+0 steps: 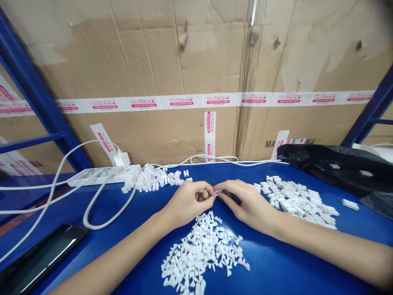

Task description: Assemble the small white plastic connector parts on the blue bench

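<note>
The small white part [218, 192] is held above the blue work surface [260, 262], between the fingertips of both hands. Its left edge is pinched by the thumb and index finger of the left hand [187, 201]; its right edge is pinched by the thumb and index finger of the right hand [250, 205]. The remaining fingers of the left hand are curled inward.

Relative to the part, a heap of slender white pieces [199, 254] is located at 6 o'clock, a heap of white blocks [296, 200] at 3 o'clock, and a heap of small white pieces [153, 179] between 9 and 10 o'clock.

The part is judged to be light, rigid plastic, smooth enough to slip if squeezed unevenly. Thin sections may be snapped by sideways force. It is best gripped at opposite outer edges, using fingertip pads and modest pressure, with the openings in its face left uncovered. Finer detail cannot be resolved.
</note>
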Demonstrator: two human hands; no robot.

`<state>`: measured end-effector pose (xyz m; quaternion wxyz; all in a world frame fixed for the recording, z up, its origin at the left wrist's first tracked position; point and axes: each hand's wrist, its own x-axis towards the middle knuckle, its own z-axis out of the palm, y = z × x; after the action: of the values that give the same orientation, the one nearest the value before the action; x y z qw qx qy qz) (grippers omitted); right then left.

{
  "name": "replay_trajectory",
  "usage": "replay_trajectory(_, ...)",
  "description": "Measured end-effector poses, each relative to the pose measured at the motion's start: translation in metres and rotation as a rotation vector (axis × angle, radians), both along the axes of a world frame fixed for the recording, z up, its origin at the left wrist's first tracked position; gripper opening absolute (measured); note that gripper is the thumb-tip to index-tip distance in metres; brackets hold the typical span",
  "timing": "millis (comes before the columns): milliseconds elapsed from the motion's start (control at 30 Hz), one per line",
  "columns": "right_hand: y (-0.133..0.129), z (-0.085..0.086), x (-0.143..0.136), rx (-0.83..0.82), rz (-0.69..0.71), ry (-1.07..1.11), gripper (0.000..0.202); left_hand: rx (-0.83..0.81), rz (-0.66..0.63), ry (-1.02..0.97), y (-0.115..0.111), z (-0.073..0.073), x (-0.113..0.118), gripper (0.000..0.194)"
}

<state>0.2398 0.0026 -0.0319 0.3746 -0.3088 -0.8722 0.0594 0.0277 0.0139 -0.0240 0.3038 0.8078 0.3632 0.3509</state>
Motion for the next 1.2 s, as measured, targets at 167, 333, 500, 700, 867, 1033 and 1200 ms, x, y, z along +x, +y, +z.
replay_trajectory(167, 0.0007, 0.0008, -0.0004, -0.057, 0.052, 0.045, 0.027, -0.086, 0.004, -0.06, 0.0007, 0.0012, 0.0003, 0.01)
replay_trajectory(333, 0.0007, -0.0011, 0.0005, -0.003, 0.0, 0.011, 0.027, -0.125, -0.001, -0.073, -0.0013, 0.0025, 0.0004, 0.011)
replay_trajectory(500, -0.0017, -0.0011, 0.0005, 0.039, -0.024, -0.044, 0.028, -0.088, -0.001, -0.064, -0.0011, 0.0029, 0.0005, 0.008)
replay_trajectory(700, -0.0038, 0.0024, 0.0004, 0.056, -0.018, -0.051, 0.029, -0.064, 0.007, -0.051, -0.0006, 0.0021, -0.0005, 0.002)
replay_trajectory(867, -0.0045, 0.0051, -0.0009, 0.058, -0.014, -0.06, 0.03, -0.051, -0.007, -0.059, 0.0005, 0.0012, 0.0002, 0.004)
replay_trajectory(1033, -0.0054, 0.0045, -0.0006, 0.061, -0.011, -0.061, 0.032, -0.052, -0.016, -0.045, 0.0013, 0.0029, 0.0008, 0.012)
replay_trajectory(1200, -0.0055, 0.0042, 0.0001, 0.053, 0.029, -0.069, 0.033, -0.021, -0.015, 0.011, -0.0005, 0.0063, 0.0004, 0.012)
